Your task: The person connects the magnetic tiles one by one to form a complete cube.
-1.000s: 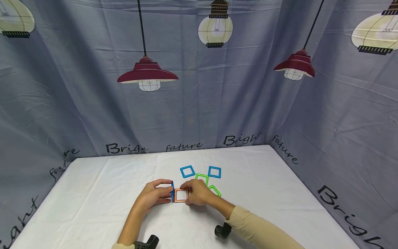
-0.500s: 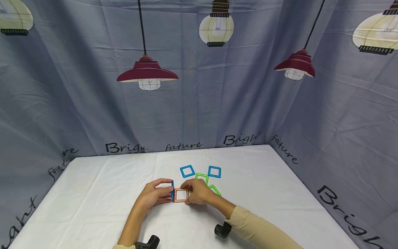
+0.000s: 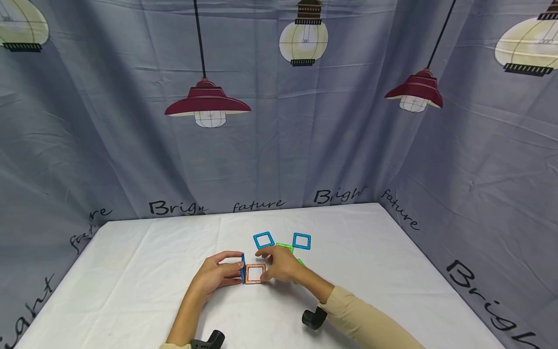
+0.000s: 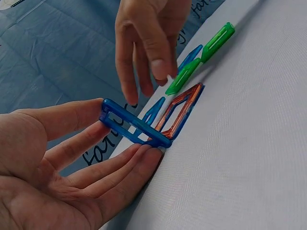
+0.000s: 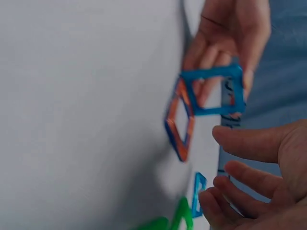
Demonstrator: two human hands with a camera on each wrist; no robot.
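Observation:
A blue square magnetic tile (image 3: 242,269) stands upright on its edge, pinched between the thumb and fingers of my left hand (image 3: 210,275). Against its foot lies an orange square magnetic tile (image 3: 255,265), flat on the white table; in the left wrist view a blue edge shows under the orange one. My right hand (image 3: 283,264) hovers just right of the orange tile, thumb and fingers spread apart. Nothing is between those fingers in the right wrist view, where the upright blue tile (image 5: 211,73) meets the orange tile's far end.
Two blue square tiles (image 3: 302,235) lie flat farther back on the white table (image 3: 370,271). Near them are two green tiles (image 4: 218,42), partly hidden by my right hand in the head view. A grey printed curtain (image 3: 261,160) hangs behind the table.
My right hand has let go of the orange tile, and its fingers have spread and lifted slightly away to the right. My left hand keeps holding the upright blue tile in place.

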